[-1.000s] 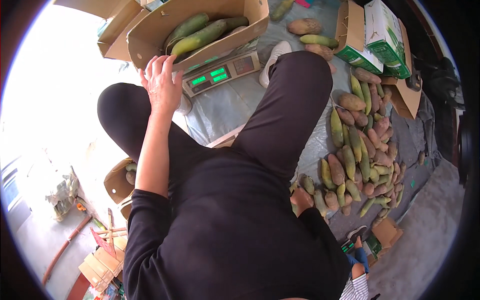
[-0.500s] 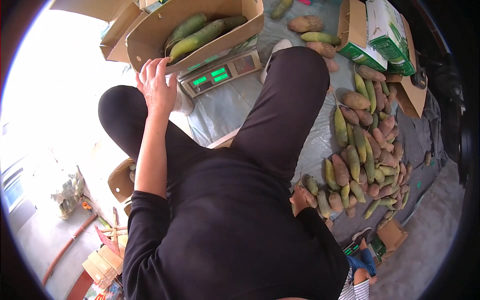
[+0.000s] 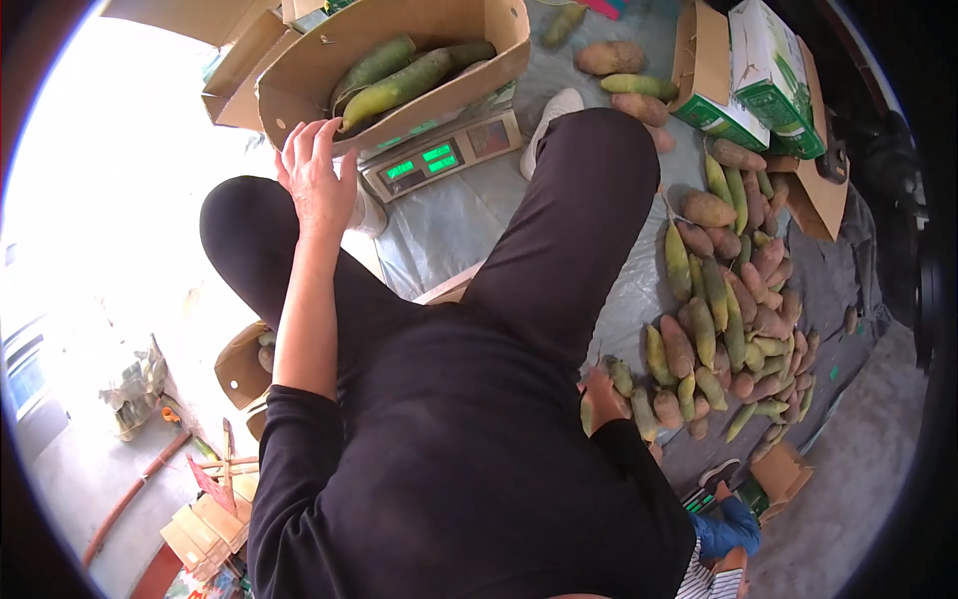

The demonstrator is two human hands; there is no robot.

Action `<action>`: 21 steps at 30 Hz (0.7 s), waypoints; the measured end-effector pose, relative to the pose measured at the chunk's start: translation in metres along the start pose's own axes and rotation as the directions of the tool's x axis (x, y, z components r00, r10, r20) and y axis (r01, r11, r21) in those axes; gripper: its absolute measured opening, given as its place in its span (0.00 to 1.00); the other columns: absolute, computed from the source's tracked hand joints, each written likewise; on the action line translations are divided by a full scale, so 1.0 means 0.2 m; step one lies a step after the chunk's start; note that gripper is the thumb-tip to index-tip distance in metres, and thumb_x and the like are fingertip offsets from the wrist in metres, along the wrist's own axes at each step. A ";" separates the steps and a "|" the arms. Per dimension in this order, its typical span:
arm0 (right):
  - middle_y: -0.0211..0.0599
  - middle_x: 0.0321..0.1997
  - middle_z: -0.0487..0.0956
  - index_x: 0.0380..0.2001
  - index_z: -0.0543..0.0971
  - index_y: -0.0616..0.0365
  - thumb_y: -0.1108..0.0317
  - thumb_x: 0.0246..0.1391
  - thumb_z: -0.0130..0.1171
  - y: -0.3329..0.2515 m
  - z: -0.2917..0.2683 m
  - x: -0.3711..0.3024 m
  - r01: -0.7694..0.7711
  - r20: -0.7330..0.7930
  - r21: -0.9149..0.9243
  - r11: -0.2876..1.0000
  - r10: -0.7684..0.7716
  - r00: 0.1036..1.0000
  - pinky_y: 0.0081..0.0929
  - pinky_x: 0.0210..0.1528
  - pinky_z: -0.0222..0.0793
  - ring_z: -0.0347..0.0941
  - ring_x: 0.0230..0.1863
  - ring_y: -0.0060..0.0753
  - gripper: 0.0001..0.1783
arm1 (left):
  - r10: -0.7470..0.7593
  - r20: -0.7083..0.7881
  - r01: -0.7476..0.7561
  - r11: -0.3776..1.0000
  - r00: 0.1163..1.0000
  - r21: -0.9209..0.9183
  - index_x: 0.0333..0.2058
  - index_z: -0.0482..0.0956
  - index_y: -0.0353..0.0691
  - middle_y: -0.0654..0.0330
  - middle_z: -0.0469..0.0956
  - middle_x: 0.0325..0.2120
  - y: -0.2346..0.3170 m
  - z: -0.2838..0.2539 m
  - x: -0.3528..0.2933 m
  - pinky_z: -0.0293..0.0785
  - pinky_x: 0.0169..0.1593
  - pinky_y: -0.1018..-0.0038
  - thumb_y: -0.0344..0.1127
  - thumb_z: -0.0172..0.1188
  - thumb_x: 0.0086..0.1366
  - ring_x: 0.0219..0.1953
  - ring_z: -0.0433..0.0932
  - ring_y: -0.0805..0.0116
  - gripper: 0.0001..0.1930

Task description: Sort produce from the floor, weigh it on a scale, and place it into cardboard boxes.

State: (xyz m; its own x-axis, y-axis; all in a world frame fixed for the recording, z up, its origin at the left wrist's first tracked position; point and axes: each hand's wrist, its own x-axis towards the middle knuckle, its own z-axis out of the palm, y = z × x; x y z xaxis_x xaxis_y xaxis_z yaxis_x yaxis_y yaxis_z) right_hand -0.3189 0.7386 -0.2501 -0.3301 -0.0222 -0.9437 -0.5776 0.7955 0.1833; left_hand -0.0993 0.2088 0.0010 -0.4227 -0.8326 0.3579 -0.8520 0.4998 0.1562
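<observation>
My left hand [image 3: 317, 185] is open, its fingers stretched out and touching the near left rim of a cardboard box [image 3: 429, 108]. Inside the box lie a few long green radishes [image 3: 399, 90]. The box stands on a digital scale [image 3: 439, 160] with green lit numbers. My right hand [image 3: 601, 401] reaches down at the near left edge of a pile of radishes, beside a green radish [image 3: 647, 411]. Its fingers are mostly hidden, so whether it grips anything is unclear. The pile mixes green radishes and reddish-brown roots [image 3: 679, 346].
Green-and-white cartons [image 3: 783, 75] stand at the far right, next to several loose roots [image 3: 609, 57]. Another person [image 3: 723, 539] is at the lower right near an open box [image 3: 780, 476]. At my left are a cardboard box [image 3: 242, 364] and stacked flat cardboard [image 3: 205, 534].
The view has shifted slightly. My left hand stays at the box rim. My right hand remains at the pile's edge, slightly turned, with a bit of green showing beside it.
</observation>
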 end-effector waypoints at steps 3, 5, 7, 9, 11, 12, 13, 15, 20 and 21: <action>0.47 0.52 0.72 0.50 0.72 0.55 0.54 0.41 0.61 0.04 -0.09 0.13 0.121 -0.163 0.324 0.938 -0.071 0.984 0.38 0.56 0.63 0.67 0.54 0.50 0.31 | -0.069 -0.025 0.067 0.994 0.997 -0.082 0.48 0.71 0.47 0.60 0.68 0.49 -0.01 -0.03 0.02 0.47 0.61 0.54 0.35 0.62 0.52 0.57 0.61 0.57 0.23; 0.49 0.45 0.76 0.45 0.74 0.59 0.59 0.42 0.62 0.00 -0.23 0.20 0.339 -0.483 0.255 0.906 -0.184 0.856 0.39 0.50 0.67 0.71 0.49 0.47 0.26 | -0.127 -0.032 0.122 0.985 0.991 -0.123 0.48 0.71 0.47 0.59 0.68 0.49 -0.04 -0.06 0.05 0.50 0.61 0.57 0.35 0.62 0.52 0.56 0.61 0.57 0.23; 0.50 0.46 0.75 0.46 0.74 0.59 0.55 0.43 0.60 0.02 -0.44 0.32 0.497 -0.616 0.179 0.849 -0.297 0.729 0.40 0.51 0.66 0.70 0.49 0.50 0.27 | -0.197 -0.036 0.174 0.925 0.980 -0.338 0.48 0.71 0.44 0.56 0.69 0.48 -0.07 -0.12 0.10 0.57 0.58 0.61 0.34 0.62 0.52 0.54 0.63 0.55 0.23; 0.52 0.46 0.75 0.45 0.74 0.60 0.59 0.46 0.59 0.05 -0.74 0.43 0.507 -0.651 -0.028 0.862 -0.400 0.645 0.40 0.50 0.66 0.70 0.47 0.54 0.24 | -0.241 -0.023 0.209 0.880 0.970 -0.428 0.49 0.70 0.41 0.54 0.70 0.46 -0.09 -0.20 0.17 0.59 0.57 0.64 0.33 0.61 0.53 0.52 0.65 0.56 0.23; 0.47 0.44 0.76 0.45 0.74 0.61 0.65 0.50 0.55 -0.10 -1.10 0.32 0.665 -0.735 0.049 0.746 -0.423 0.529 0.35 0.47 0.68 0.73 0.45 0.47 0.19 | -0.287 0.026 0.266 0.844 0.957 -0.465 0.51 0.69 0.40 0.54 0.71 0.48 -0.21 -0.24 0.21 0.59 0.58 0.69 0.34 0.60 0.56 0.55 0.66 0.62 0.23; 0.43 0.43 0.77 0.45 0.74 0.60 0.68 0.51 0.54 -0.15 -1.29 0.25 0.757 -0.768 0.158 0.634 -0.403 0.498 0.31 0.46 0.69 0.73 0.44 0.40 0.17 | -0.291 0.049 0.282 0.851 0.955 -0.442 0.51 0.69 0.38 0.55 0.71 0.49 -0.23 -0.26 0.25 0.60 0.57 0.69 0.36 0.60 0.57 0.55 0.66 0.64 0.23; 0.38 0.42 0.77 0.46 0.74 0.59 0.70 0.52 0.53 -0.20 -1.47 0.17 0.832 -0.798 0.253 0.493 -0.380 0.468 0.27 0.44 0.69 0.74 0.43 0.34 0.16 | -0.272 0.045 0.259 0.833 0.961 -0.490 0.51 0.68 0.39 0.52 0.70 0.48 -0.31 -0.23 0.29 0.61 0.56 0.65 0.35 0.60 0.54 0.52 0.67 0.57 0.24; 0.30 0.41 0.76 0.48 0.73 0.57 0.72 0.54 0.52 -0.60 -1.81 -0.30 0.783 -0.685 0.592 0.187 -0.395 0.612 0.23 0.41 0.68 0.72 0.42 0.23 0.16 | -0.328 0.069 0.321 0.826 0.942 -0.463 0.51 0.67 0.38 0.50 0.70 0.47 -0.52 -0.29 0.29 0.63 0.54 0.65 0.38 0.61 0.55 0.50 0.69 0.58 0.26; 0.28 0.41 0.76 0.50 0.71 0.58 0.61 0.54 0.54 -1.01 -2.44 -0.89 0.871 -0.693 0.264 0.414 -0.547 0.470 0.23 0.41 0.68 0.72 0.40 0.22 0.22 | -0.411 0.363 0.546 0.690 0.836 -0.476 0.53 0.65 0.37 0.48 0.70 0.46 -0.74 -0.19 0.43 0.66 0.51 0.66 0.44 0.61 0.56 0.48 0.70 0.60 0.29; 0.25 0.39 0.75 0.49 0.72 0.58 0.58 0.53 0.55 -1.15 -2.48 -1.04 0.855 -0.685 0.253 0.453 -0.540 0.489 0.22 0.42 0.67 0.71 0.39 0.20 0.22 | -0.372 0.481 0.585 0.680 0.794 -0.441 0.53 0.64 0.37 0.48 0.70 0.47 -0.80 -0.17 0.43 0.67 0.50 0.67 0.45 0.61 0.56 0.48 0.70 0.61 0.30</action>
State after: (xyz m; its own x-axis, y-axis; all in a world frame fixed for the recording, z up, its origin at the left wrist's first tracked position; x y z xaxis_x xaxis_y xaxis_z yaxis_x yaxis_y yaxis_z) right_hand -0.4878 0.2606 0.0404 -0.3611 -0.8552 -0.3718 -0.3546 0.4946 -0.7935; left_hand 0.0116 0.0644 0.0381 -0.1677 -0.9618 -0.2162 -0.6907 -0.0418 0.7219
